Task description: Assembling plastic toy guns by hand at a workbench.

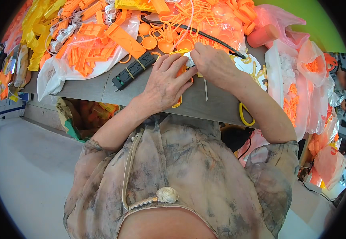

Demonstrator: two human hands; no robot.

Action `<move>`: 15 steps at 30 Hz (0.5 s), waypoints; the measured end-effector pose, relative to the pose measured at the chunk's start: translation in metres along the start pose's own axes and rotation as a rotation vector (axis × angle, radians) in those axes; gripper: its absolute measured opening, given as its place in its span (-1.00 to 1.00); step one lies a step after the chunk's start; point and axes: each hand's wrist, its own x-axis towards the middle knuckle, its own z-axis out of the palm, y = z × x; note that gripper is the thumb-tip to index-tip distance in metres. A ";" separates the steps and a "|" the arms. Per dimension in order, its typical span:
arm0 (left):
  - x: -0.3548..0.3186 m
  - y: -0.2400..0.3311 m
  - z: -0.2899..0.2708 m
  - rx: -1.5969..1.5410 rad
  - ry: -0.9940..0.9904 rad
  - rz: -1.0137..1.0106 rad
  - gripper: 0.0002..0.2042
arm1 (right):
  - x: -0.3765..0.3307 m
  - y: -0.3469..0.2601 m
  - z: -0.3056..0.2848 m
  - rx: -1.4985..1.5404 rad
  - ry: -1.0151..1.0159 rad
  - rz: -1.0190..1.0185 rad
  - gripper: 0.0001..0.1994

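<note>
While heaps of orange parts (101, 44) wait, left hand (165, 81) and right hand (214, 65) pinch 1 small white-and-orange piece (188, 59), fingers closed, on the tabletop (89, 89).

Glossy orange plastic parts (97, 30), crinkly clear plastic bags (61, 69), matt grey tabletop (85, 89)

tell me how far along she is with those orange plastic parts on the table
Done: nothing clearly finished shows. In hand: the left hand and right hand meet over a small orange piece at the grey table edge, mostly hidden by the fingers. Left: heaps of orange parts, more in clear bags and the bags at the right.
</note>
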 end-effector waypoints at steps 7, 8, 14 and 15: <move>0.001 0.000 -0.001 0.005 -0.009 0.007 -0.67 | -0.005 0.008 0.003 0.176 0.116 0.084 -0.85; 0.001 -0.001 -0.001 0.005 -0.011 0.012 -0.68 | -0.005 0.011 0.004 0.226 0.096 0.113 -0.84; 0.000 -0.002 0.001 0.012 -0.013 0.008 -0.71 | 0.001 0.008 -0.002 0.187 0.082 0.026 -0.82; 0.000 -0.001 0.001 0.010 -0.016 0.008 -0.71 | 0.000 0.006 0.000 0.189 0.081 0.028 -0.82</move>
